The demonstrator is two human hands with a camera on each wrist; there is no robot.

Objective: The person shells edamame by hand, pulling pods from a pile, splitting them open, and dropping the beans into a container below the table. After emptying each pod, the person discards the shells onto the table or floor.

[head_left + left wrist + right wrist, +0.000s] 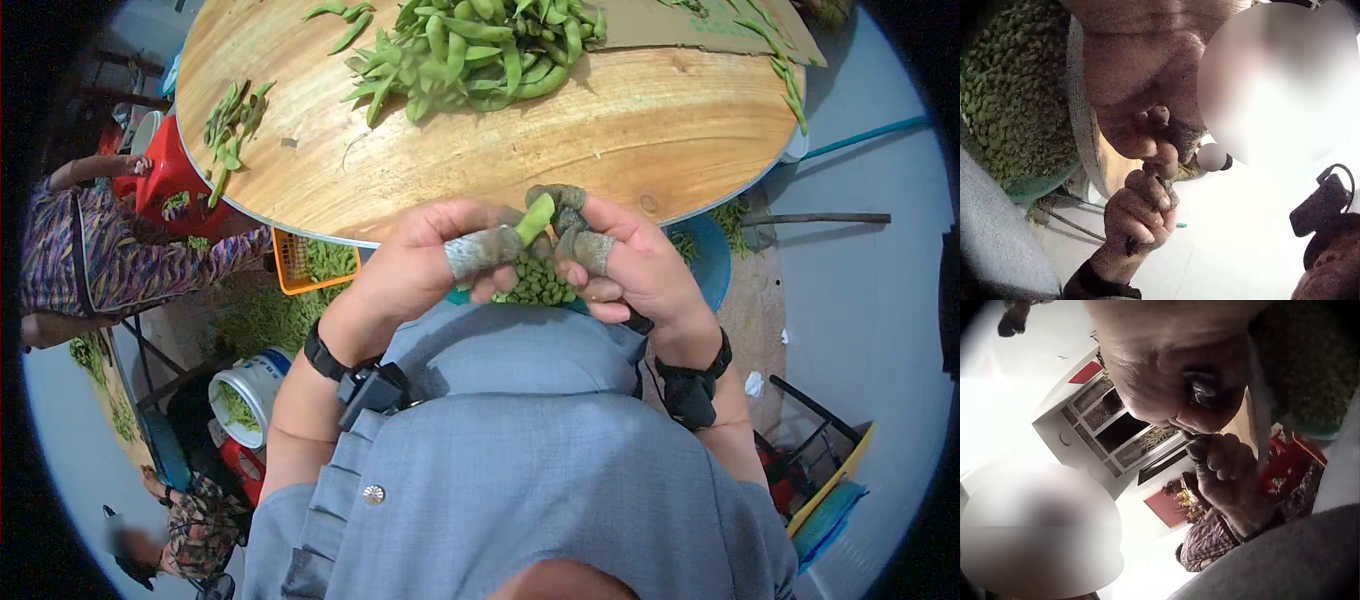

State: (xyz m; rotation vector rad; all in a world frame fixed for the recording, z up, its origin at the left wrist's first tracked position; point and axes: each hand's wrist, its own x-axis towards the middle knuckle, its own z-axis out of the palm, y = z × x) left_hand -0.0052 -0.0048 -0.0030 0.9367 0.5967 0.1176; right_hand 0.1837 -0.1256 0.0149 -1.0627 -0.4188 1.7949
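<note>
In the head view my left hand [440, 250] pinches a green edamame pod [536, 218] near its lower end. My right hand [635, 262] holds the same pod from the other side, its fingers curled in. Greyish covers wrap the thumbs and some fingers. Right below the hands, partly hidden by them, is a heap of shelled green beans [537, 283]. The left wrist view shows these beans filling a container with a green rim [1038, 187], beside the left hand [1141, 81]. Both wrist views show the two hands meeting at the fingertips.
A round wooden table [480, 165] lies ahead, bearing a large pile of pods [470, 55] and a small bunch [232, 125] at left. Cardboard [700, 25] lies at its far right. An orange basket [290, 262], a white bucket [262, 385] and another person [90, 240] are leftward.
</note>
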